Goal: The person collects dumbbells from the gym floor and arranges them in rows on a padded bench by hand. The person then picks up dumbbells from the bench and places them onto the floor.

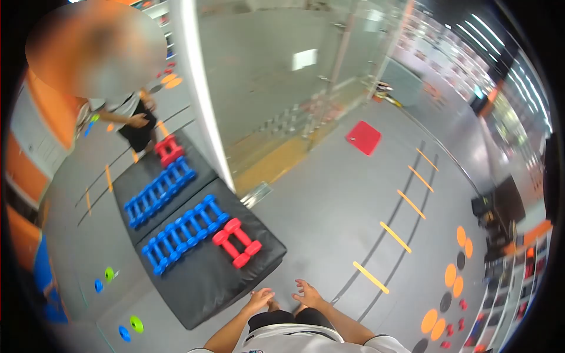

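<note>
My left hand [259, 300] hangs in front of my body near the corner of a black padded block [218, 288]. Its fingers are apart and nothing shows in it. To its right, my right hand [309, 296] is held over the grey floor, fingers loosely curved and spread, also holding nothing. Two red dumbbells [236, 242] lie side by side on the near part of the block. Beside them runs a row of several blue dumbbells [185, 233]. Another blue dumbbell row [159, 192] and more red dumbbells [169, 150] lie farther along.
Another person [132, 117] stands beyond the block's far end. A glass partition [271, 70] rises behind it. An agility ladder with yellow rungs [395, 237] lies on the floor at right, near a red mat [364, 138]. Orange discs [450, 275] and shelves [500, 306] line the right side.
</note>
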The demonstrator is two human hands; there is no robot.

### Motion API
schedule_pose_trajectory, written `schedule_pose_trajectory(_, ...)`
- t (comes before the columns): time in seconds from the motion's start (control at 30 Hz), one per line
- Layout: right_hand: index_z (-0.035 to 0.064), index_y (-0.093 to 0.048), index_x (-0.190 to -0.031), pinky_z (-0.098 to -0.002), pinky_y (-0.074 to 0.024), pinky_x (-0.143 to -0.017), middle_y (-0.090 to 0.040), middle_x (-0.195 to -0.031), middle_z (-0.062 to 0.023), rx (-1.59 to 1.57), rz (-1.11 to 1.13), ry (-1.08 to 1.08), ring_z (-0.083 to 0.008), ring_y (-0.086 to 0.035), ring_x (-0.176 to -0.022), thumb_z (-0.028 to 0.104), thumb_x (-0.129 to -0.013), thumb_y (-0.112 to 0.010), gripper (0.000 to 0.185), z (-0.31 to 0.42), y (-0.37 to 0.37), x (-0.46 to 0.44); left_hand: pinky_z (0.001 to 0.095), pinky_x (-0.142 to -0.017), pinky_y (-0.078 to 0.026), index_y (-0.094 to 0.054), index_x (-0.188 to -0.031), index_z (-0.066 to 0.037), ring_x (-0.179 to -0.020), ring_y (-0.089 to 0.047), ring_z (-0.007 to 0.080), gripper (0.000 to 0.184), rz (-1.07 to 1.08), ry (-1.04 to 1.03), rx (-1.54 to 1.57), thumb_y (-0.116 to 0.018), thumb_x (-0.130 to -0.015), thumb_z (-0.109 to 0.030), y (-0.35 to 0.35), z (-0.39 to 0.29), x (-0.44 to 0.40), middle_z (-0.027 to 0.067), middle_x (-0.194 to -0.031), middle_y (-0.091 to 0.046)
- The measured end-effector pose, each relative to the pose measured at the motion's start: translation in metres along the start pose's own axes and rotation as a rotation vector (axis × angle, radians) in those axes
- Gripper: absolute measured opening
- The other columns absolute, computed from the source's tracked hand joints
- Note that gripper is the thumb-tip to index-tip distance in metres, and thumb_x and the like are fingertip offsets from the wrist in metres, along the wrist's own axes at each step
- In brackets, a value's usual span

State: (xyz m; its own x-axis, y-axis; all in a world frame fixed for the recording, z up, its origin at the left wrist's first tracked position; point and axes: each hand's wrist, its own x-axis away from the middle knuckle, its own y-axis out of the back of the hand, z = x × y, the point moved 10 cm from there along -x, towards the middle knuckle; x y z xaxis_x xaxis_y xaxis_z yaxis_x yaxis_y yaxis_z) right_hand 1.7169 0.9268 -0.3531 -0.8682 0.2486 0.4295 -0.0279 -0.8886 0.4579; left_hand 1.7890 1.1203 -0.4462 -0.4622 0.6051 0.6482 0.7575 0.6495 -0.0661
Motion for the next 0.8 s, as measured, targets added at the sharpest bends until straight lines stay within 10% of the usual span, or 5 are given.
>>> schedule_pose_trajectory(0.33, 0.0056, -0.043, -0.131, -0.0380, -0.0533, -0.085, -0.058, -0.122, -0.0172, -0.395, -0.505, -0.251, -0.0276, -0.064, -0.102, 0.030, -0.082, -0.074, 0.063, -0.139, 0.104, 0.194, 0.0328, -0.080, -0.050, -0.052, -0.130, -0.006, -0.101, -0.061, 0.0198, 0.055, 0.352, 0.002, -0.385, -0.063, -0.089, -0.041, -0.187, -0.067, -0.017, 0.0118, -0.117, -0.062)
schedule_pose_trajectory(0.8, 0.0040, -0.041, -0.132, -0.0349, -0.0527, -0.086, -0.060, -0.118, -0.0161, -0.815, -1.158, -0.333, -0.0238, -0.064, -0.102, 0.023, -0.085, -0.072, 0.060, -0.338, 0.156, 0.563, 0.0340, -0.089, -0.049, -0.048, -0.132, -0.003, -0.107, -0.060, 0.0208, 0.048, 1.061, -0.032, -0.638, -0.055, -0.096, -0.034, -0.658, -0.017, 0.112, 0.0132, -0.123, -0.058)
